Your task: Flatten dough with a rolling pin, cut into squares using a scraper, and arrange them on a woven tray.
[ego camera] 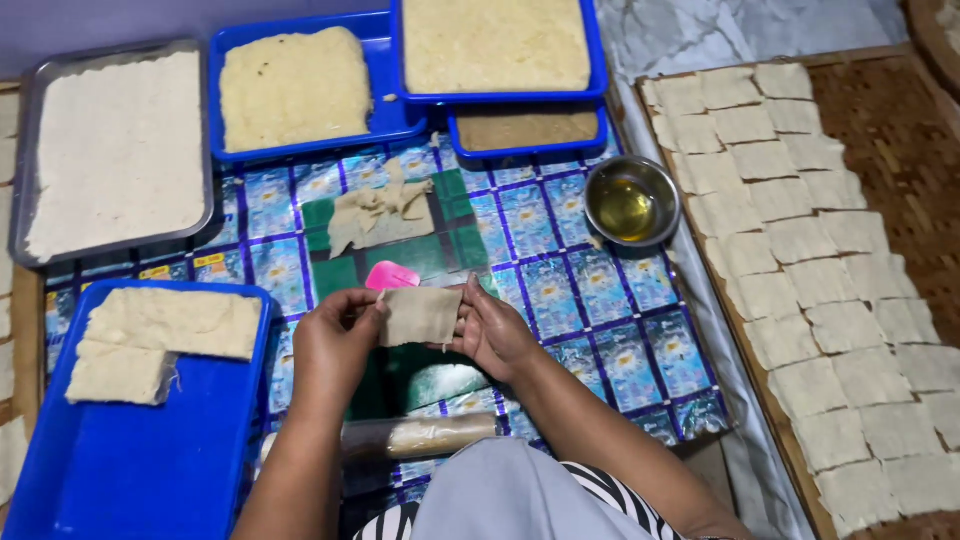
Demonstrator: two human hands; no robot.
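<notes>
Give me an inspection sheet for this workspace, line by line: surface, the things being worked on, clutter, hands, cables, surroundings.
Surface: patterned blue plastic sheet with a green mat at its middle.
Job's things: thin beige dough square held up between both hands; dough scraps on the mat; pink scraper; rolling pin nearest the person.
Clutter: blue trays and a metal tray of dough slabs; steel bowl of oil.
Hands: left hand and right hand each pinch an edge of the square.
Cables: nothing seen.
Surroundings: woven board covered with rows of cut squares, right side.
</notes>
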